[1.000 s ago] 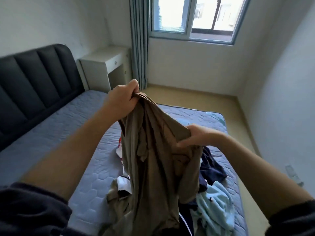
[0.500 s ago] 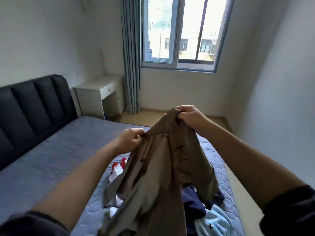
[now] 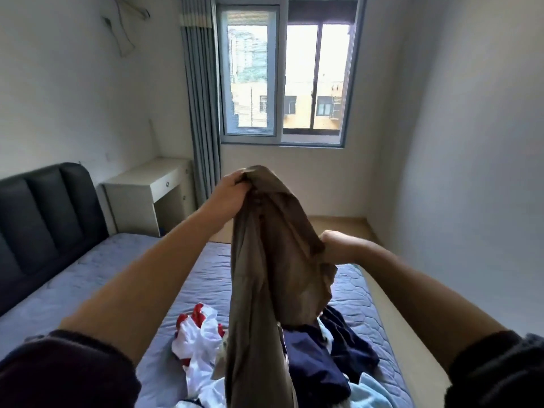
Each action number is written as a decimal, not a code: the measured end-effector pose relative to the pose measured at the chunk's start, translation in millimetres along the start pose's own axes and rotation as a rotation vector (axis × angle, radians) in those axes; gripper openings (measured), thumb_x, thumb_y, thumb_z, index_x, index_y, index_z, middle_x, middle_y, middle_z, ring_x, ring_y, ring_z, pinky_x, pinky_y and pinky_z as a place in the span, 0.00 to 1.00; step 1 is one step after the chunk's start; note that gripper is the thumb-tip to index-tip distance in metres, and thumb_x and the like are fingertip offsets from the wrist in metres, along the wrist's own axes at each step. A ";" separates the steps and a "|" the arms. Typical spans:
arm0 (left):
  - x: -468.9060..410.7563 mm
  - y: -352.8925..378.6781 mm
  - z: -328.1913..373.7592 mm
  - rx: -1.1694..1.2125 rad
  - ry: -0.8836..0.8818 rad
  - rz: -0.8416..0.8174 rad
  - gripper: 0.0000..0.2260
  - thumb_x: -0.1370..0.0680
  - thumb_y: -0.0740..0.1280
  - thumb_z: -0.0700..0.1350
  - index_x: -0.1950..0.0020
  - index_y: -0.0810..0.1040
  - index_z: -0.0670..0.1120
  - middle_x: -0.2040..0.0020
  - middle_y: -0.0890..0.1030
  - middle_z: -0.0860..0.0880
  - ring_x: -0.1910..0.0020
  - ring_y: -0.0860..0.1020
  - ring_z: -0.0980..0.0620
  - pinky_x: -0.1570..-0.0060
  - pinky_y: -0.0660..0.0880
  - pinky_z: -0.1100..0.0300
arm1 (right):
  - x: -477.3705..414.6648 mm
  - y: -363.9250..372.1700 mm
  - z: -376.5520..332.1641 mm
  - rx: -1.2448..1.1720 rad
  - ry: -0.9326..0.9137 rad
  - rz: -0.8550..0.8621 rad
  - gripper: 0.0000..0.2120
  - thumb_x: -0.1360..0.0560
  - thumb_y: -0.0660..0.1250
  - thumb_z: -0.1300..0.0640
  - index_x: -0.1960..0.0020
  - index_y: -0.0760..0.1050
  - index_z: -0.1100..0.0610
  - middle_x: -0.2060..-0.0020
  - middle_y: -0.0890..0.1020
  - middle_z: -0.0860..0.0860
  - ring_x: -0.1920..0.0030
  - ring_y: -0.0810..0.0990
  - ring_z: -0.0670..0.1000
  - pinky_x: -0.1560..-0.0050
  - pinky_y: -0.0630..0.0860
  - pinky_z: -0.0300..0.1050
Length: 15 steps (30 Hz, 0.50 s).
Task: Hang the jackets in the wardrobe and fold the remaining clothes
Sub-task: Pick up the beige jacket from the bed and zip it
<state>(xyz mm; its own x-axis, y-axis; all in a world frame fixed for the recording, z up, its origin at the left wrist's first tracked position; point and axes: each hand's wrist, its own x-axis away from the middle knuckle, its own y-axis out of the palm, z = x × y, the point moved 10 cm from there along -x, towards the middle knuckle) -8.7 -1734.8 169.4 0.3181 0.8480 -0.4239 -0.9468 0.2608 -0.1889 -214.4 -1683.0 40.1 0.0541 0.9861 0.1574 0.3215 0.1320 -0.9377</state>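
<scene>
A khaki-brown garment hangs in front of me above the bed. My left hand grips its top edge, raised high. Lower and to the right, my right hand clutches another part of the same cloth. Its long end drops down past the frame's bottom. Under it on the grey-blue mattress lies a pile: a white and red garment, a navy garment and a light blue one. No wardrobe is in sight.
A dark padded headboard stands at the left. A white desk sits in the corner beside a grey-blue curtain and a window. A strip of wooden floor runs between bed and right wall.
The view has tilted upward. My left hand rose to the top of the khaki garment while my right hand dropped lower and moved right along the cloth.
</scene>
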 end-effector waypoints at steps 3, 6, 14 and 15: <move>-11.7 -9.5 -1.1 0.042 -0.091 0.008 0.09 0.20 0.61 0.43 0.54 0.80 0.51 0.57 0.84 0.49 0.54 0.81 0.51 0.51 0.79 0.59 | 9.8 -10.4 22.1 -0.692 0.059 0.190 0.14 0.22 0.57 0.68 0.64 0.74 0.64 0.71 0.76 0.53 0.74 0.75 0.46 0.71 0.71 0.38; -4.6 1.8 -12.7 -0.318 -0.076 -0.265 0.10 0.28 0.73 0.51 0.48 0.81 0.52 0.52 0.84 0.52 0.51 0.81 0.54 0.50 0.79 0.59 | 31.7 -63.4 43.2 -1.258 0.099 0.518 0.15 0.21 0.57 0.68 0.62 0.75 0.59 0.78 0.79 0.48 0.77 0.77 0.45 0.76 0.75 0.35; 43.8 91.9 -54.2 -0.442 -0.056 -0.563 0.18 0.31 0.77 0.43 0.43 0.78 0.51 0.49 0.80 0.54 0.49 0.78 0.55 0.48 0.75 0.65 | 37.1 -150.5 -26.7 -1.450 0.096 0.480 0.12 0.20 0.55 0.66 0.59 0.73 0.62 0.73 0.76 0.54 0.74 0.77 0.49 0.71 0.77 0.40; 43.0 94.6 -50.6 -0.307 -0.073 -0.520 0.12 0.28 0.73 0.39 0.48 0.79 0.50 0.52 0.82 0.53 0.51 0.79 0.53 0.51 0.77 0.65 | 37.6 -154.4 -26.5 -1.433 0.117 0.512 0.10 0.20 0.54 0.65 0.56 0.72 0.62 0.69 0.76 0.54 0.70 0.77 0.49 0.66 0.77 0.40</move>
<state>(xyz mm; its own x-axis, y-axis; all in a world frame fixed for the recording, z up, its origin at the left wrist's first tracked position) -82.1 -1697.0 88.5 0.7206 0.6774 -0.1480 -0.6071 0.5134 -0.6065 -236.9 -1669.0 199.0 0.4907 0.8713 0.0068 0.8576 -0.4843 0.1728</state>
